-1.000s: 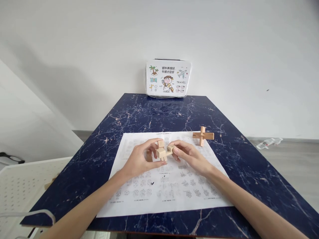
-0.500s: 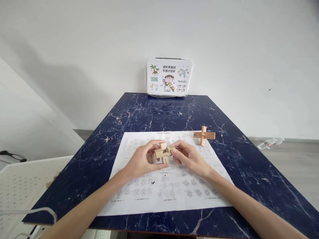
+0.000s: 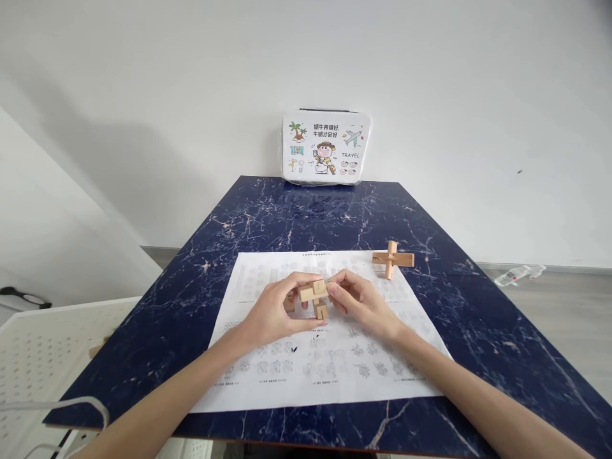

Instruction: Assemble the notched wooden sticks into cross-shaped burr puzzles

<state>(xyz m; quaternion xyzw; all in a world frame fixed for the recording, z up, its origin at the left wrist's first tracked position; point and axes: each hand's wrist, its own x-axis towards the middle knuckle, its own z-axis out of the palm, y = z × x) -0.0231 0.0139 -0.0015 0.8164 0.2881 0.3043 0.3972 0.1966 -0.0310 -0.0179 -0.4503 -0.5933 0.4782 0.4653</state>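
Above a printed instruction sheet (image 3: 248, 389), both hands grip an interlocking wooden puzzle (image 3: 306, 293) made of notched pale blocks. My left hand (image 3: 272, 306) curls round its left side, fingers above and thumb stretched under the lower block. With thumb and fingers pinched, my right hand (image 3: 361, 299) holds the puzzle's right end. Fingers hide part of the joint and the left end. Beyond the right hand, a cross-shaped wooden puzzle (image 3: 391, 260) sits on the sheet's far right corner, touching neither hand.
The dark blue marbled table (image 3: 306, 223) lies under the sheet. A white case with cartoon prints (image 3: 326, 148) leans against the wall at the back. To the left stands a white perforated surface (image 3: 43, 357) with a pale cable (image 3: 57, 404). A clear plastic wrapper (image 3: 520, 275) lies at right.
The puzzle has turned slightly between my hands: its upper block now sits lower and further right, and the lower block has shifted and tilted. Both hands keep their grip.
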